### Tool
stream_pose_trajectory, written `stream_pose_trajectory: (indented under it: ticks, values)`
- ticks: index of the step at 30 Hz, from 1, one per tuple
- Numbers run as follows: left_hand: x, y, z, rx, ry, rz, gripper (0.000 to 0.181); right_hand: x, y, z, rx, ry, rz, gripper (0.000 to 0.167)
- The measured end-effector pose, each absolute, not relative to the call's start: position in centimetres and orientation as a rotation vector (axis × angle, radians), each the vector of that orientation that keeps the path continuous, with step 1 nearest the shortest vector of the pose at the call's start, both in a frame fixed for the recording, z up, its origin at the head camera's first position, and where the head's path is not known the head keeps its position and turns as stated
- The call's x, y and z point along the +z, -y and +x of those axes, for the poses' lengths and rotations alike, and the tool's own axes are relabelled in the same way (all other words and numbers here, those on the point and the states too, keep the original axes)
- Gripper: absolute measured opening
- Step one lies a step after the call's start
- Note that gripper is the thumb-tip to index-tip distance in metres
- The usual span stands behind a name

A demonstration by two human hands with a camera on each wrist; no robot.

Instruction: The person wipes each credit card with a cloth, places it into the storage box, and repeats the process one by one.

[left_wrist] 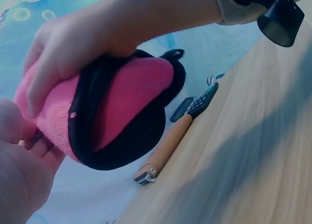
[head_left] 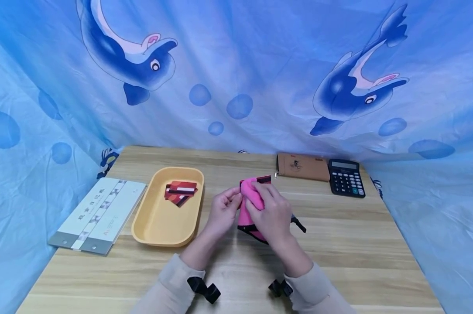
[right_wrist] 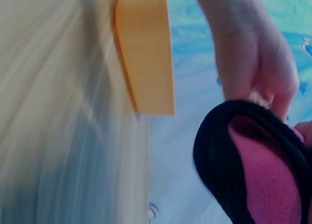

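Observation:
Above the middle of the table, both hands hold a pink plush pouch-like thing with black trim [head_left: 245, 214]. My left hand [head_left: 223, 209] pinches near its upper left edge, thumb and fingers together. The right hand [head_left: 273, 211] grips its pink fabric from the other side. A red strip with a black stripe, like a card edge [head_left: 265, 179], shows behind the pink fabric. In the left wrist view the black-edged mouth [left_wrist: 122, 112] gapes, its lining pink. A black loop [head_left: 298, 224] hangs at the right side. The fingertips inside the folds are partly hidden.
Left of the hands stands a yellow tray [head_left: 154, 224] with several red cards [head_left: 181, 190] in it. A white and grey account book [head_left: 99, 213] lies farther left. A tan zip wallet [head_left: 305, 167] and black calculator [head_left: 346, 178] lie at the back right.

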State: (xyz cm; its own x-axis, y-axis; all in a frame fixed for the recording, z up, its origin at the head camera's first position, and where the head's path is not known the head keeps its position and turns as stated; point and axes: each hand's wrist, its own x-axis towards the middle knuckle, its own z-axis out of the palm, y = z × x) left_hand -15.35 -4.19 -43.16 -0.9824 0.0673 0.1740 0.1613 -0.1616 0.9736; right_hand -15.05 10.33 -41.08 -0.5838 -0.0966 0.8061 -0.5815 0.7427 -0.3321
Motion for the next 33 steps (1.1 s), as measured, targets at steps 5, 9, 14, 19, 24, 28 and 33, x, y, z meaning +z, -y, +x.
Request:
stream_pose_trajectory:
  ticks: [5, 9, 14, 19, 24, 28, 33]
  values:
    - [-43.0, 4.6, -15.2, -2.377, 1.929, -0.276, 0.027, -41.4, -11.8, -16.2, 0.739, 2.134, 0.385, 0.034]
    - [-43.0, 4.9, -15.1, -2.44, 1.866, -0.229, 0.029, -42.0, -13.4, -17.2, 0.721, 2.165, 0.293, 0.035]
    - [-43.3, 5.2, -15.5, -2.473, 1.791, -0.056, 0.032, -42.7, -15.3, -17.7, 0.714, 2.232, 0.208, 0.038]
    - [-43.1, 5.8, -16.0, -2.47, 1.748, 0.095, 0.032, -42.8, -16.4, -17.5, 0.749, 2.256, 0.192, 0.039]
    - [-42.4, 6.6, -16.2, -2.46, 1.738, 0.141, 0.031, -43.0, -17.2, -17.6, 0.782, 2.246, 0.209, 0.041]
    - [-41.9, 7.6, -16.2, -2.449, 1.736, 0.194, 0.033, -43.4, -18.0, -17.6, 0.825, 2.223, 0.243, 0.042]
    - [-41.4, 9.5, -16.3, -2.358, 1.807, 0.256, 0.033, -44.0, -19.1, -17.6, 0.871, 2.202, 0.26, 0.042]
